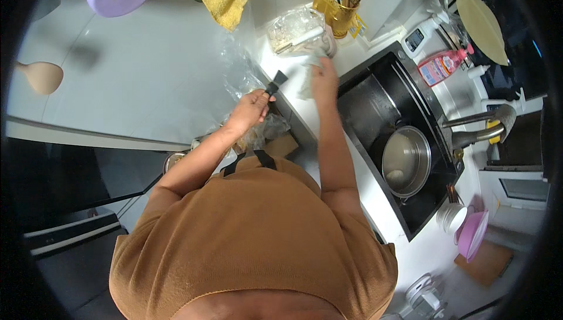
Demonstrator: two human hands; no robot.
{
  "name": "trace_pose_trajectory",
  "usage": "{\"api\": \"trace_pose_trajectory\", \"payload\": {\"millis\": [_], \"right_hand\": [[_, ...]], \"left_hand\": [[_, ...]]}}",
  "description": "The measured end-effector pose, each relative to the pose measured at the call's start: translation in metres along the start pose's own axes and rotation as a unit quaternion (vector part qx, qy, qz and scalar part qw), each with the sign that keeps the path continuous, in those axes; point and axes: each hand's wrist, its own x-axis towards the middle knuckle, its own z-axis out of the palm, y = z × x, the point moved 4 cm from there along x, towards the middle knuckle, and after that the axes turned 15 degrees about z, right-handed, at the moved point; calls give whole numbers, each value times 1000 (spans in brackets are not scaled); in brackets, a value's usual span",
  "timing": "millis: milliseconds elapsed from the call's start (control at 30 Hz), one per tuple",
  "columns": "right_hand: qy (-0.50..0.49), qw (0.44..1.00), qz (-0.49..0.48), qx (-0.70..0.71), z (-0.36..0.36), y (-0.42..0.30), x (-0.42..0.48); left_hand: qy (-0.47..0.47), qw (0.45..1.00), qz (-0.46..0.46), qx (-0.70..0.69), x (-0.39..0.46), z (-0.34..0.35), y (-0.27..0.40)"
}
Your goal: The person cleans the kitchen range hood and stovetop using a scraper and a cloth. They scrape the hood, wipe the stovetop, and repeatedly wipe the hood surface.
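Observation:
My left hand grips a small black tool with a flat, flared end, perhaps a brush or scraper. Its flared end points up over the edge of the white countertop. On that countertop my right hand is closed on a pale cloth; hand and cloth are partly blurred. Just beyond the cloth lies a clear plastic bag with a white-handled utensil on it. A folded pinkish cloth sits beside the bag.
To the right is a black sink holding a metal pot of cloudy liquid, near a faucet. A yellow utensil basket stands at the back. Spray and pump bottles line the sink. Plastic bags lie below my left hand.

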Motion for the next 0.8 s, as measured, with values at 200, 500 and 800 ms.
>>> {"api": "trace_pose_trajectory", "payload": {"millis": [200,500,800], "right_hand": [[-49,994,86,-43,-58,54,3],[-50,988,143,-19,-92,146,-42],[3,984,175,42,-125,159,-76]], "left_hand": [[119,901,198,368,87,-73,4],[58,802,169,571,203,-49,20],[-120,769,180,601,236,-4,47]]}}
